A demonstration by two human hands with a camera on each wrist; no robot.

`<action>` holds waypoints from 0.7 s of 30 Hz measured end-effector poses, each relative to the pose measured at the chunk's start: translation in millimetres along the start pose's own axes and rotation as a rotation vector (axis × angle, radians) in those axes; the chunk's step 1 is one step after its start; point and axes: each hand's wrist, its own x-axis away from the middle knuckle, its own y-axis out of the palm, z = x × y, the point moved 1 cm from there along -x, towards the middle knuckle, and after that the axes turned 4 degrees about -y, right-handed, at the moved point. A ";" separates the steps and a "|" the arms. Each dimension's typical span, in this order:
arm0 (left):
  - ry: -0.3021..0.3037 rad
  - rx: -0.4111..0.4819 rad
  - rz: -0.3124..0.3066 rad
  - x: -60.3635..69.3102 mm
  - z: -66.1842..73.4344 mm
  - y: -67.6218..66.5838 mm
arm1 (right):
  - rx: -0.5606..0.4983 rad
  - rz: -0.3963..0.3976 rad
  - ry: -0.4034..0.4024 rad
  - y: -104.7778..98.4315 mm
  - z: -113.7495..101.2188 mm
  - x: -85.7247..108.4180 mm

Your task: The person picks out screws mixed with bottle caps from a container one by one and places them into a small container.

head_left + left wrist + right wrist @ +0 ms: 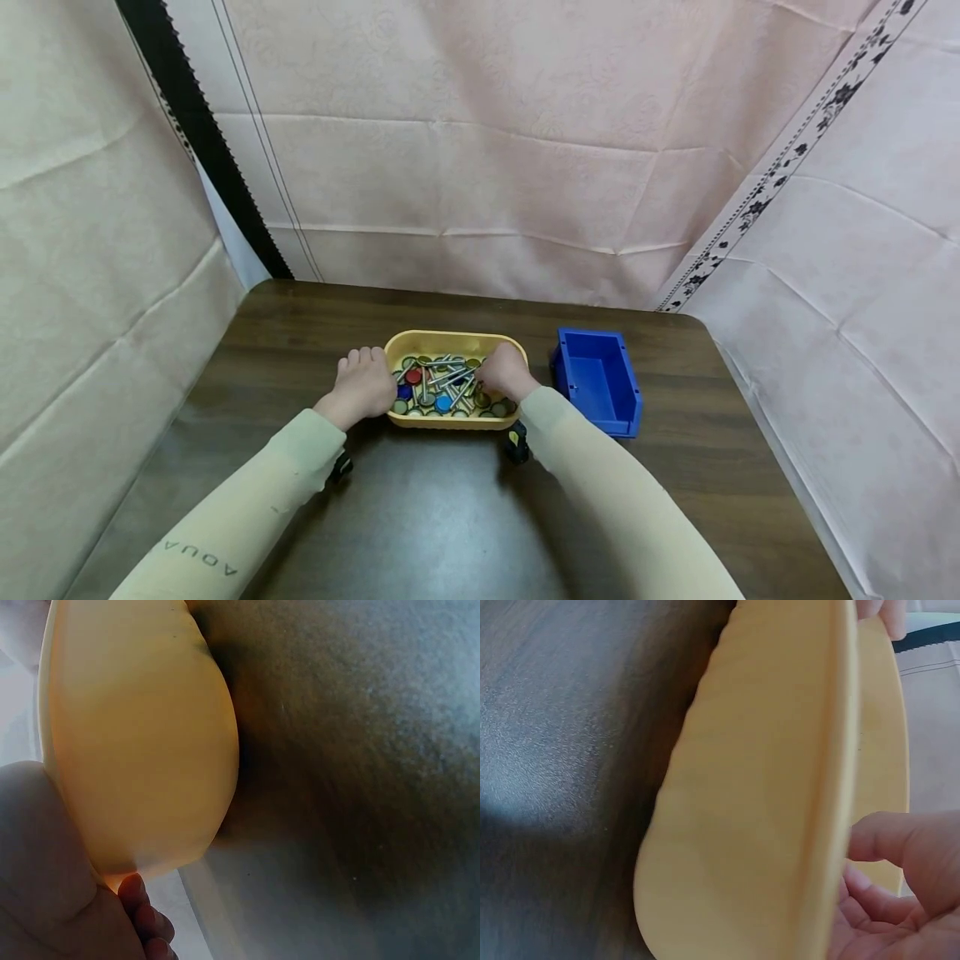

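A yellow tray (450, 422) with rounded corners stands on the table, holding a mix of silvery nails (453, 377) and round caps, among them a red cap (413, 377) and a light blue cap (443, 404). My left hand (363, 385) grips the tray's left end; the left wrist view has its fingers (152, 922) against the outer wall. Over the tray's right part, my right hand (508, 372) reaches down among the contents. In the right wrist view its thumb and fingers (881, 836) are bent behind the near wall, which hides whether they pinch anything.
Right of the tray, a blue bin (597, 379) sits with no contents visible. The brown wooden table (420, 517) ends at a back edge just behind both containers. Pale cloth (465, 167) hangs behind and along the sides.
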 end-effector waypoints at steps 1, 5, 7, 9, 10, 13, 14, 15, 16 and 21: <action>0.000 0.001 -0.001 0.1 0.2 -0.3 | -0.026 0.001 -0.006 -1.5 -0.4 0.9; -0.004 0.003 -0.001 0.7 0.6 -1.3 | -0.141 0.004 -0.032 -6.7 -0.9 5.5; -0.004 0.002 0.000 0.8 0.6 -1.3 | -0.200 0.008 -0.052 -8.1 -0.6 7.1; -0.002 -0.002 0.004 1.0 0.7 -0.9 | -0.248 0.010 -0.074 -8.7 0.0 7.8; 0.000 -0.004 0.007 1.1 0.8 -0.7 | -0.274 0.012 -0.082 -8.9 0.3 8.0; 0.008 -0.006 0.010 1.1 0.6 -0.3 | -0.306 0.021 -0.098 -9.7 2.0 7.6; 0.009 -0.005 0.010 1.2 0.5 -0.2 | -0.313 0.024 -0.100 -10.2 2.9 7.1; 0.010 -0.005 0.009 1.1 0.3 -0.1 | -0.317 0.028 -0.099 -11.1 3.8 7.1; 0.011 -0.005 0.007 1.1 0.2 0.0 | -0.323 0.031 -0.097 -12.0 4.7 6.7; 0.013 -0.010 0.008 0.2 -0.6 0.8 | -0.355 0.013 -0.063 -18.3 8.2 6.7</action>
